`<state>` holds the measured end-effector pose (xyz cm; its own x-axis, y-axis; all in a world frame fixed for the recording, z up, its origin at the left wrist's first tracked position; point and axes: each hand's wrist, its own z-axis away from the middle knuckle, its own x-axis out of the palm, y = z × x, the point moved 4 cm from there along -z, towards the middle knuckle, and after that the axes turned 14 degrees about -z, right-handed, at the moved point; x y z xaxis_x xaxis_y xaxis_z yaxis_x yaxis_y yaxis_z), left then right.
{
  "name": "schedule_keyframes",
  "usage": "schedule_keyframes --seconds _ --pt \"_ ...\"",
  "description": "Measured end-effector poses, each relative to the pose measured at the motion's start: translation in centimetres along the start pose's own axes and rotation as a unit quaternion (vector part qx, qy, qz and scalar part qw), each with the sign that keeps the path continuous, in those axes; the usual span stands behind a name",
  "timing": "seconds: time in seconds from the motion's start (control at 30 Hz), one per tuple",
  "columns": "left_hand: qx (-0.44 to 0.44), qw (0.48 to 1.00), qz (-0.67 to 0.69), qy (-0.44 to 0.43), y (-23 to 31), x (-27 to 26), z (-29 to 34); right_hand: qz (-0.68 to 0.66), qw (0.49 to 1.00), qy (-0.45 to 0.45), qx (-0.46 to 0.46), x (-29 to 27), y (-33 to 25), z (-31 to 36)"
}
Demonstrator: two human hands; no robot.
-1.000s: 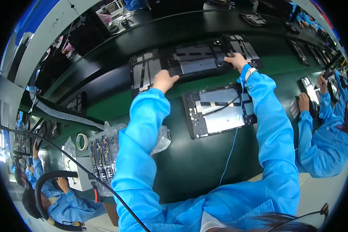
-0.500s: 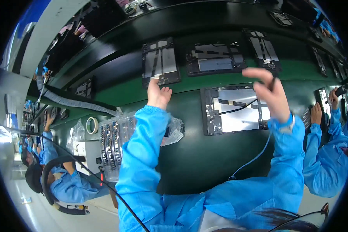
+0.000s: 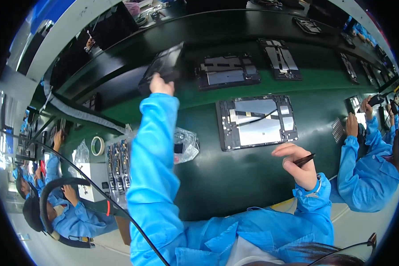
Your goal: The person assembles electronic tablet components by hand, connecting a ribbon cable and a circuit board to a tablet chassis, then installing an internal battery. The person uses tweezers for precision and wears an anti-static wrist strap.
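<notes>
My left hand (image 3: 161,85) reaches to the far left and grips the near edge of an opened tablet (image 3: 166,61), which is tilted and blurred by motion. Closer in, my right hand (image 3: 300,167) is raised over the bench with curled fingers, holding a slim dark pointed tool (image 3: 305,160); its exact kind cannot be made out. Between the hands, another opened tablet (image 3: 258,124) lies flat, its silver inside facing up and a thin black cable across it. My right hand is just off its near right corner, not touching it.
Beyond the bench are more opened tablets (image 3: 228,71), (image 3: 280,60). Left of my arm stand a plastic tray of small parts (image 3: 116,166), a tape roll (image 3: 97,146) and a white box (image 3: 92,179). A clear bag (image 3: 187,145) lies beside my sleeve. Co-workers (image 3: 371,177) sit on both sides.
My left hand has moved left and away, tilting the far-left tablet from its flat position. My right hand has come back toward me from over the near tablet. The view has shifted slightly.
</notes>
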<state>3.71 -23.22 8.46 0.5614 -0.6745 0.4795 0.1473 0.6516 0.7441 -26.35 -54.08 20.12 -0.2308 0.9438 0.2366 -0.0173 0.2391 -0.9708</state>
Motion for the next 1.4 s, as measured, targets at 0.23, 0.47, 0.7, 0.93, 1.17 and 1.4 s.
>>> schedule_keyframes --seconds 0.23,0.47,0.7,0.93,1.17,1.4 --pt "0.024 0.978 -0.131 -0.159 8.9 -12.2 21.0 -0.111 0.989 0.092 -0.043 0.0 2.2 1.2" --pt "-0.004 0.965 -0.238 -0.108 1.4 -26.3 33.0 -0.031 0.999 -0.011 -0.005 3.8 8.5 4.0" --pt "0.201 0.765 -0.601 -0.115 -3.9 -28.1 30.2 0.105 0.988 0.099 0.052 4.8 14.7 6.9" --pt "0.375 0.570 -0.730 -0.040 -3.6 -24.4 31.2 0.472 0.878 0.074 0.016 6.5 12.7 5.7" --pt "0.425 0.422 -0.799 -0.048 -2.1 -18.5 25.6 0.098 0.988 -0.039 -0.110 14.9 8.9 -4.2" --pt "0.409 0.450 -0.793 -0.045 -4.1 -18.6 22.9 0.019 0.995 -0.062 0.070 17.2 17.3 -13.3"
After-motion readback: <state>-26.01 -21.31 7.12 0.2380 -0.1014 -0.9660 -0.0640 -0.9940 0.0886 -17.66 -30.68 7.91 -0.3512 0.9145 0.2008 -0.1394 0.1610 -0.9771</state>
